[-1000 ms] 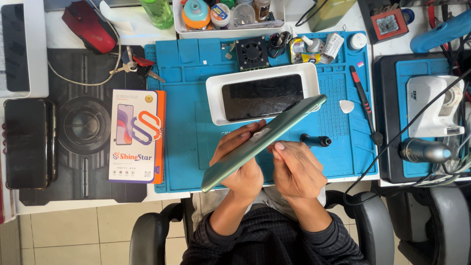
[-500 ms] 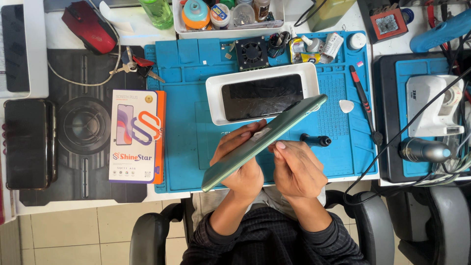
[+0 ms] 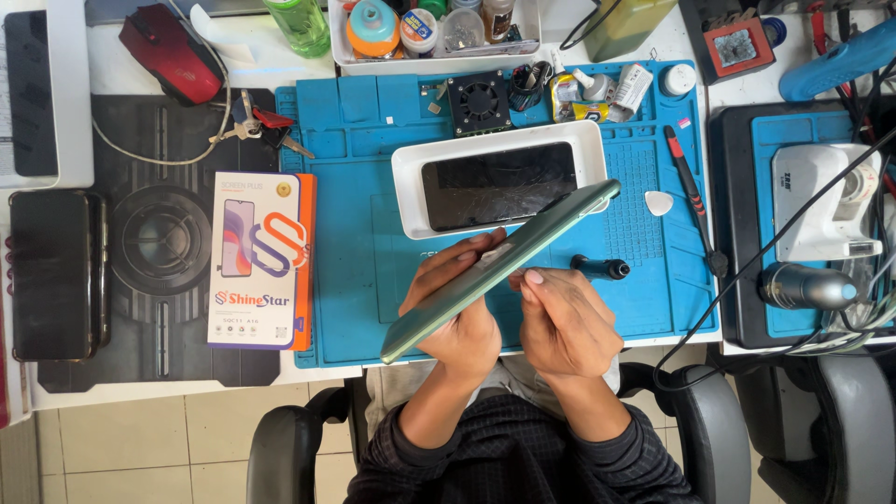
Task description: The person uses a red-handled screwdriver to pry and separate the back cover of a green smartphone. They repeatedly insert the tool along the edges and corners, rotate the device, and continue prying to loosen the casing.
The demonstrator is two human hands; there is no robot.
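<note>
A slim green-backed smartphone (image 3: 499, 272), seen nearly edge-on, is held above the blue silicone repair mat (image 3: 355, 308) on the bench. Its long axis runs from about 8 o'clock, low near the mat's front edge, up to 2 o'clock, where the top corner overlaps the rim of a white rectangular plastic tray (image 3: 407, 177) holding a second, dark-screened phone (image 3: 497, 185). The left hand (image 3: 455, 313) cradles the phone from beneath, its fingers (image 3: 464, 254) curled over the far edge and closed on the body. The right hand (image 3: 565, 322) sits just beside it at 4 o'clock, thumb and fingertips (image 3: 532, 277) pressed to the near long edge around mid-length; whether they grip anything small there cannot be told. Both hands meet the phone at its middle, the left being the one bearing it. A black-and-blue screwdriver (image 3: 599, 269) lies on the mat just beyond the right hand at 2 o'clock, and a white triangular pick (image 3: 659, 203) rests further out. A white-and-orange retail box (image 3: 259, 259) lies at 9 o'clock, well apart. Bare mat shows to the left of the hands, between them and the box.
</note>
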